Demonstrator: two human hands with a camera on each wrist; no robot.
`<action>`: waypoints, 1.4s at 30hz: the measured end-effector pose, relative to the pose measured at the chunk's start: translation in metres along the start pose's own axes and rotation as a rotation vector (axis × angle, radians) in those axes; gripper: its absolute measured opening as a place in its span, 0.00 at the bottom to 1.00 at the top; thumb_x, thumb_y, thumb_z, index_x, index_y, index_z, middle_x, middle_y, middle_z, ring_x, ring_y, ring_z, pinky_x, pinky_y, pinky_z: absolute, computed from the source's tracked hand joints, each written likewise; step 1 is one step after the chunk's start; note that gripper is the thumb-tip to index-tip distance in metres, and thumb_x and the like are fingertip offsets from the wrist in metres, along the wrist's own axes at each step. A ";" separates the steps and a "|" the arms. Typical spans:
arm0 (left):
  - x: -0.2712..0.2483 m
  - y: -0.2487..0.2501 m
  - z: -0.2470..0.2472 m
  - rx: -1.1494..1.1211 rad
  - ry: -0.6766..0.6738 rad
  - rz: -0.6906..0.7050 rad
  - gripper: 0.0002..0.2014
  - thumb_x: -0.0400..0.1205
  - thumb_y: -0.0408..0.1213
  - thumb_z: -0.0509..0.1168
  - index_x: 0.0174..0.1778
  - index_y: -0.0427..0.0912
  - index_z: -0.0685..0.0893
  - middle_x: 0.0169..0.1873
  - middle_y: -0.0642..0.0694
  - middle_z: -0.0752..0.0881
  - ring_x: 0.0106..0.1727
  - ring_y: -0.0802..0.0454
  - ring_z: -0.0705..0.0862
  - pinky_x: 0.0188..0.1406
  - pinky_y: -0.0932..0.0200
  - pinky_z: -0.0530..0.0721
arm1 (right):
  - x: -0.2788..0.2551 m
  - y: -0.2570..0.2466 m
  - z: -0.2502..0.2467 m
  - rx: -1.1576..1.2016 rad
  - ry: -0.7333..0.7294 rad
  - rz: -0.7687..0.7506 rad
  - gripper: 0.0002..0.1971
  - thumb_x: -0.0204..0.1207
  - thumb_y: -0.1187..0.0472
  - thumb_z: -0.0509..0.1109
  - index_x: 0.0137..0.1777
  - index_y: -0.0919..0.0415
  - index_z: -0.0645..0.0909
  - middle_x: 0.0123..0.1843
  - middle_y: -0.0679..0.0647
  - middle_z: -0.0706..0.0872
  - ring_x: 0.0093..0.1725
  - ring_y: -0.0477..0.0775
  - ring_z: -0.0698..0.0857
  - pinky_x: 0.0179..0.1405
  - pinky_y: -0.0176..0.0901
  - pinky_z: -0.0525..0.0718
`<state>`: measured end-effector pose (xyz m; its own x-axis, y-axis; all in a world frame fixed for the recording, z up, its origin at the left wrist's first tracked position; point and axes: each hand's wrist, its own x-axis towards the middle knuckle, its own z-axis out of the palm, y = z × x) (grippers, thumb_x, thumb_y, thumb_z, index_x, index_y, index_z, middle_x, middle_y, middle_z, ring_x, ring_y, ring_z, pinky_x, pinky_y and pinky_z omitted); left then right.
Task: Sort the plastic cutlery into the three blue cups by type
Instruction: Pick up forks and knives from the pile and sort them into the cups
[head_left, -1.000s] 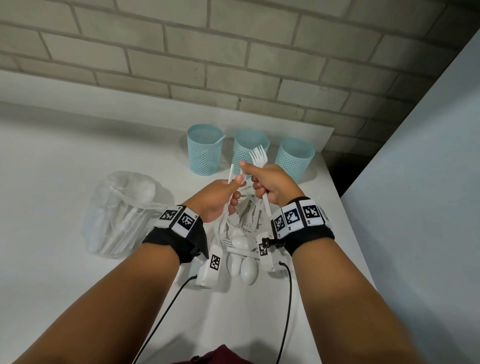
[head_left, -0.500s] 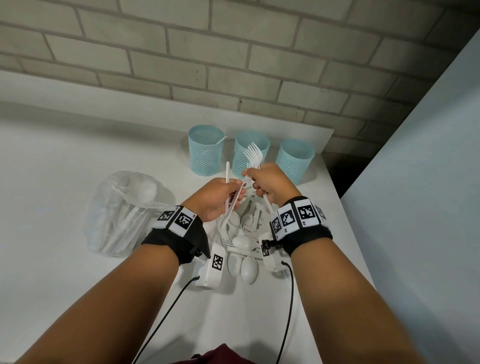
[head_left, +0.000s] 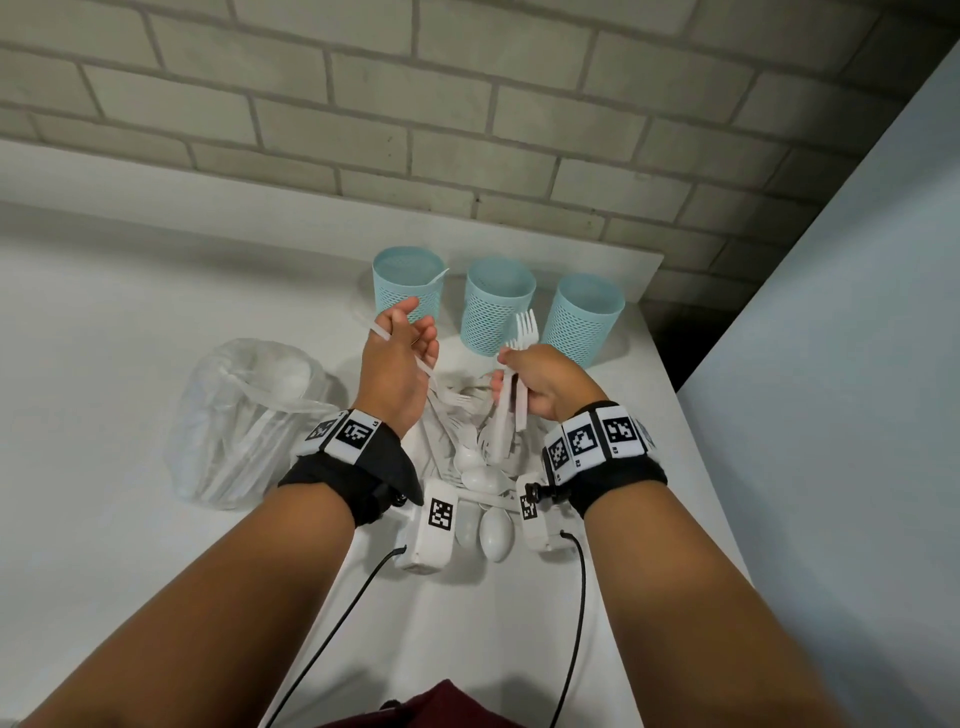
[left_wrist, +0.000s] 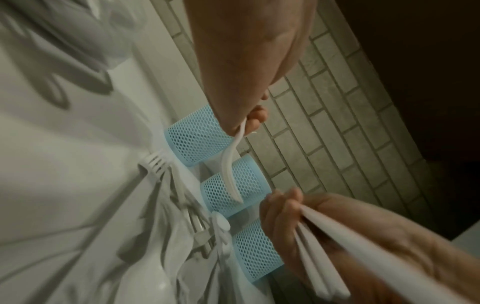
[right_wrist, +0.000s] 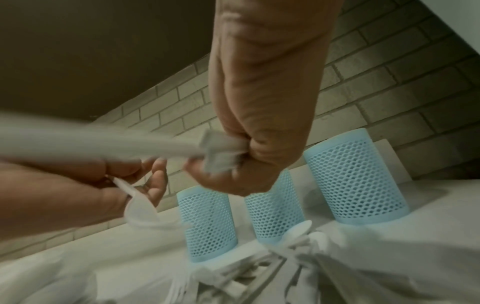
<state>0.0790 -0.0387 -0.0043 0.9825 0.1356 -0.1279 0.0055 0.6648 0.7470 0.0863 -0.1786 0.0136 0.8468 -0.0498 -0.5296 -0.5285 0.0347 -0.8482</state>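
Three blue mesh cups stand in a row at the back of the white table: left cup (head_left: 408, 283), middle cup (head_left: 498, 306), right cup (head_left: 584, 317). A white tip pokes over the left cup's rim. My left hand (head_left: 397, 358) pinches one white utensil (head_left: 378, 332), seemingly a spoon (right_wrist: 140, 211), just in front of the left cup. In front of the middle cup my right hand (head_left: 540, 384) grips a few forks (head_left: 525, 327), tines up. A loose pile of white cutlery (head_left: 467, 457) lies on the table below both hands.
A clear plastic bag (head_left: 244, 421) holding more white cutlery lies left of the pile. The table (head_left: 104, 364) ends at a brick wall behind the cups. Its right edge runs along a pale panel (head_left: 831, 364).
The hands met half a second ago and have since separated. My left hand has moved forward and left toward the left cup with its utensil. My right hand still holds the forks.
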 end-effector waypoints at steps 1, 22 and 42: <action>0.000 0.000 0.000 -0.013 0.015 0.007 0.12 0.89 0.38 0.48 0.49 0.46 0.77 0.38 0.47 0.80 0.38 0.59 0.78 0.41 0.68 0.79 | 0.001 0.003 0.000 -0.016 -0.015 -0.008 0.09 0.84 0.62 0.60 0.42 0.63 0.68 0.29 0.55 0.72 0.12 0.45 0.73 0.16 0.35 0.77; 0.001 -0.007 -0.005 0.150 -0.047 -0.230 0.16 0.87 0.28 0.49 0.69 0.32 0.74 0.55 0.42 0.81 0.58 0.47 0.80 0.60 0.58 0.77 | 0.010 0.005 -0.005 0.243 0.110 -0.279 0.06 0.85 0.62 0.58 0.53 0.63 0.75 0.34 0.55 0.78 0.30 0.47 0.77 0.23 0.34 0.79; -0.013 -0.010 -0.009 0.037 -0.084 -0.623 0.16 0.88 0.42 0.54 0.55 0.32 0.80 0.33 0.34 0.88 0.32 0.45 0.90 0.32 0.57 0.90 | -0.010 -0.005 0.026 0.328 -0.297 -0.479 0.13 0.75 0.72 0.69 0.58 0.66 0.77 0.44 0.57 0.88 0.40 0.47 0.89 0.40 0.36 0.87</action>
<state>0.0643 -0.0408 -0.0159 0.8040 -0.3283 -0.4959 0.5867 0.5740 0.5712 0.0819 -0.1522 0.0237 0.9895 0.1411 -0.0302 -0.0826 0.3826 -0.9202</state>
